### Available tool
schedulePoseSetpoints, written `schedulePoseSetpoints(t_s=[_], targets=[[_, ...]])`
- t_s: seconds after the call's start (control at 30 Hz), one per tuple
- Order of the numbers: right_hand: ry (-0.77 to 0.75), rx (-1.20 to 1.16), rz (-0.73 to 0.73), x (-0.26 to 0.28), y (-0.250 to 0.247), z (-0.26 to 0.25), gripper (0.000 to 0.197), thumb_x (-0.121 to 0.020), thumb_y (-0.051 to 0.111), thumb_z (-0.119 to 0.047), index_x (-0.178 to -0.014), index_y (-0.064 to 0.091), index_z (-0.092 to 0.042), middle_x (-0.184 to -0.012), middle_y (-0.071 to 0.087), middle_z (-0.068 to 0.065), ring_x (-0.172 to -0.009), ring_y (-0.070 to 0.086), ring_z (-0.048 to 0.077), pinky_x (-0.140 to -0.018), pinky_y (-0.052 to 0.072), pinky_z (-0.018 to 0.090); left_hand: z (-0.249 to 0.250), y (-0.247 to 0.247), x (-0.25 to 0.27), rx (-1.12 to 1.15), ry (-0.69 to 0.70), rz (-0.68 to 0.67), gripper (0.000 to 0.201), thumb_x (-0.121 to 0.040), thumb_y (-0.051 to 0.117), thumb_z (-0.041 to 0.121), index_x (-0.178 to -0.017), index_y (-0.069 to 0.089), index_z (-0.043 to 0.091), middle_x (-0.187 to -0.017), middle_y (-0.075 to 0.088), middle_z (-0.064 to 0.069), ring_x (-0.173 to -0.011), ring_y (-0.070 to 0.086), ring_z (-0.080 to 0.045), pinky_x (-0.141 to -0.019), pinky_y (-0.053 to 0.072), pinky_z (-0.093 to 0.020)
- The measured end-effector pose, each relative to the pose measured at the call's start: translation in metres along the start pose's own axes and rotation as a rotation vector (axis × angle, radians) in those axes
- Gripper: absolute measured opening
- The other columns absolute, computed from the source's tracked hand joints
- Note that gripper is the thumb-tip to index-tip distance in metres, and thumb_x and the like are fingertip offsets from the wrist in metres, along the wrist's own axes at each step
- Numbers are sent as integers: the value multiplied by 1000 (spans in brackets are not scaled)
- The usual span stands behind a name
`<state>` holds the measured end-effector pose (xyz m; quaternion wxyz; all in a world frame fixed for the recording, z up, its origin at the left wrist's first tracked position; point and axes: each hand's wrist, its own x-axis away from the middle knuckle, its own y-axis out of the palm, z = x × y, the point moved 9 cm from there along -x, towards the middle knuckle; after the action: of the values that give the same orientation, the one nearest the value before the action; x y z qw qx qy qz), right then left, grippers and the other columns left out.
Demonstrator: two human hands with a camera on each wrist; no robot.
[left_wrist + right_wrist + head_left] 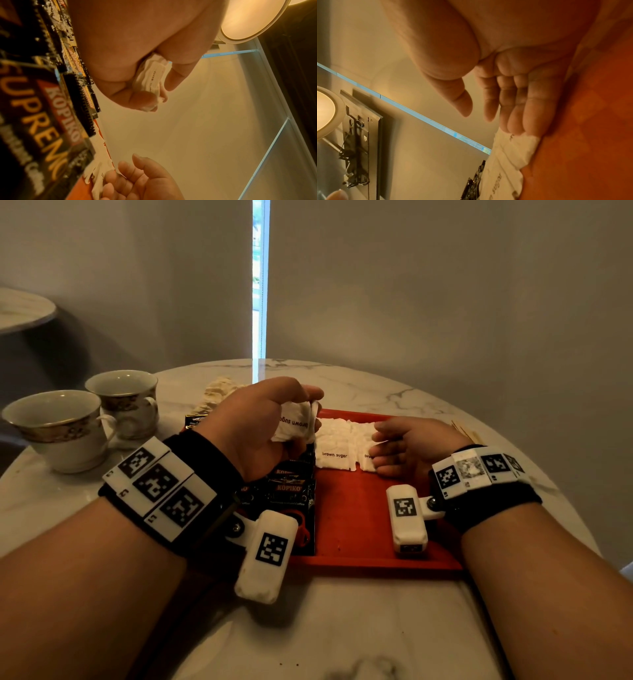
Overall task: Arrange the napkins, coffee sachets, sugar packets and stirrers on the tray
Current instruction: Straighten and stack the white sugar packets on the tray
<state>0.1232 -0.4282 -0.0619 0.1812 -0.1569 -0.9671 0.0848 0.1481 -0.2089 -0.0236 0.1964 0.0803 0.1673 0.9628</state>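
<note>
A red tray (356,518) lies on the marble table. Black Kopiko coffee sachets (291,491) are stacked along its left side (42,121). White brown-sugar packets (337,448) lie in a row at the tray's far edge (513,155). My left hand (270,422) hovers above the sachets and grips a small bunch of sugar packets (296,426), seen edge-on (152,77) in the left wrist view. My right hand (400,446) rests with relaxed straight fingers on the rightmost laid packet (518,108). Wooden stirrers (467,430) lie on the table right of the tray. Napkins (219,393) sit behind my left hand.
Two gold-trimmed teacups (61,426) (126,402) stand on the table's left side. The round table's edge (548,460) curves close on the right. A wall and a curtain gap (261,282) lie behind. A second small table (20,309) is at far left.
</note>
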Motion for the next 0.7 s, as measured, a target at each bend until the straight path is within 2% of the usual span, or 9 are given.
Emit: schedulePoseSetpoints(t_s=[0.1,0.23,0.33,0.4,0.47,0.53,0.6,0.7], targets=[[-3,-4,-4,0,2,0,21,-96,61,-26,-94,62,-6,-84,67,15,-72,64,25,-66,56,35,0,2,1,21,-6,3,30,-91,45,8,-98,74,8,-93,60,-15,-64,62,-23,-49,47,-24],[-11,-13,-12,1,2,-1,21,-96,61,-26,-95,63,-5,-85,68,15,-72,65,26,-63,56,34,-2,7,2,46,-9,-14,40,-88,35,0,-104,72,4,-113,56,-23,-80,61,-31,-52,52,-29],[-68,-52,-1,2,2,-6,20,-95,62,-24,-96,65,-4,-83,68,12,-69,65,23,-61,56,33,-5,7,0,34,-26,-28,45,-90,35,-6,-112,72,7,-124,58,-24,-99,66,-37,-61,58,-31],[-156,-137,-7,4,3,-17,18,-97,59,-22,-92,64,-6,-78,64,9,-63,61,18,-57,53,29,-5,7,0,19,-30,-48,44,-91,39,-9,-117,70,9,-125,62,-25,-104,69,-41,-69,61,-38],[-241,-218,-60,14,9,-33,17,-97,58,-23,-90,64,-9,-74,63,5,-60,58,14,-53,50,25,-4,7,0,6,-12,-59,37,-92,48,-8,-119,68,9,-121,67,-21,-99,72,-38,-68,61,-40],[-297,-283,-155,29,20,-46,16,-93,60,-26,-91,63,-10,-73,63,3,-60,57,13,-52,48,24,-1,5,0,12,11,-38,31,-90,56,-6,-117,65,6,-119,68,-21,-93,72,-34,-59,58,-34],[-330,-301,-256,45,35,-55,23,-83,66,-30,-94,63,-10,-75,62,4,-61,56,14,-50,45,23,1,4,0,35,38,-16,25,-87,63,-3,-112,63,4,-112,69,-20,-79,70,-27,-51,53,-28],[-364,-240,-336,56,55,-57,36,-75,75,-26,-103,60,-7,-79,61,5,-61,55,14,-50,41,25,6,3,1,25,77,-12,37,-77,70,1,-114,62,4,-98,70,-15,-62,66,-17,-48,49,-23]])
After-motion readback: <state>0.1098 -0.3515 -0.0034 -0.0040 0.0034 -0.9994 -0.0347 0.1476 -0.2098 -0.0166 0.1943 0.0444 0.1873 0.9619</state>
